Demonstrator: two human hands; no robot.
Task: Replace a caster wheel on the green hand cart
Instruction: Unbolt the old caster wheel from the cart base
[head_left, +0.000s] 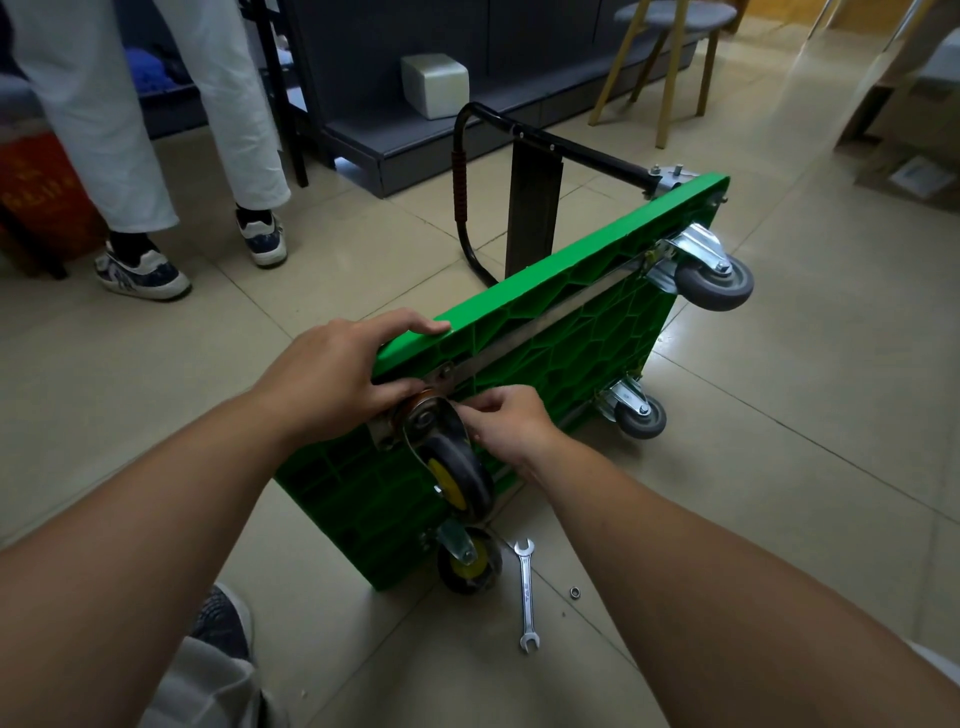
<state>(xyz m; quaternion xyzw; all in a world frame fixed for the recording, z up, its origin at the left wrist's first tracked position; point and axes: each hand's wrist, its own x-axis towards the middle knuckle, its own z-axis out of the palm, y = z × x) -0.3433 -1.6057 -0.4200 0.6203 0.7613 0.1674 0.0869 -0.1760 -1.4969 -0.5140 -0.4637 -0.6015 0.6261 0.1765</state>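
Observation:
The green hand cart (561, 332) stands on its side on the floor, ribbed underside facing me, black handle (460, 182) folded behind. My left hand (343, 374) grips the cart's upper near corner, thumb by the mounting plate. My right hand (509, 421) pinches at the plate of the black caster with a yellow hub (457, 473), fingertips closed on something small that I cannot make out. A second black and yellow caster (467, 564) sits below it. Two grey casters (714, 280) (640, 415) are at the far end.
A silver open-end wrench (526, 592) and a small nut (575, 591) lie on the tiles near my right forearm. A person in white trousers (135, 130) stands at the upper left. A wooden stool (670, 62) and a dark shelf base (415, 140) are behind the cart.

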